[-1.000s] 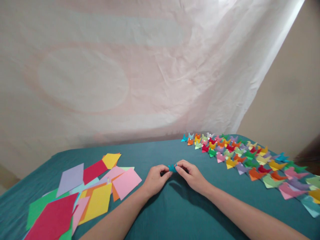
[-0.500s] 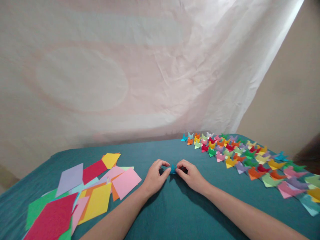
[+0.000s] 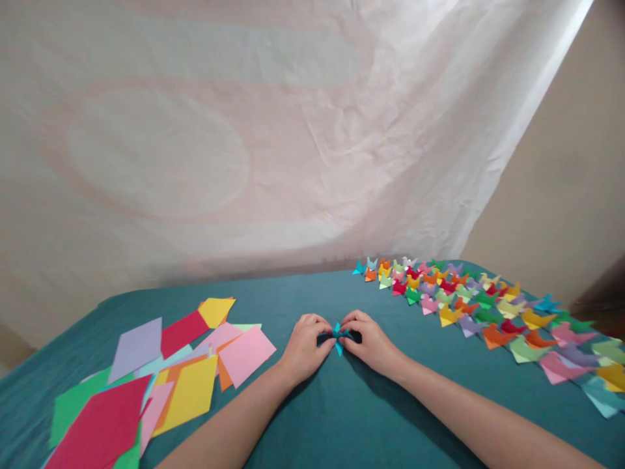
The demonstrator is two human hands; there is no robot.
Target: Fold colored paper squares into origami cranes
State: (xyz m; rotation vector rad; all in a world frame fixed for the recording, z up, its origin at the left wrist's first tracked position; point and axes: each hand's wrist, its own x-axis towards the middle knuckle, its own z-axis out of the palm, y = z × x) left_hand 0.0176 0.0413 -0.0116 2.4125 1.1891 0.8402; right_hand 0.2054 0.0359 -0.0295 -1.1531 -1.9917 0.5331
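A small piece of folded blue paper (image 3: 338, 333) is held between my two hands, near the middle of the table. My left hand (image 3: 306, 345) pinches its left side between thumb and fingers. On the other side, my right hand (image 3: 367, 339) pinches it in the same way. Pointed blue tips show above and below the fingertips; the middle of the paper is partly covered by them. Both forearms reach in from the bottom of the view.
On the left lie loose coloured paper sheets, among them a red sheet (image 3: 105, 420), a yellow sheet (image 3: 188, 397) and a pink sheet (image 3: 248, 355). Rows of folded paper birds (image 3: 449, 316) stand at right on the green tablecloth (image 3: 312, 430). A pale cloth (image 3: 273, 150) hangs behind.
The blue paper has been turned or opened out between my fingers, so pointed tips now show above and below. My fingertips have shifted slightly; the sheets and birds are unmoved.
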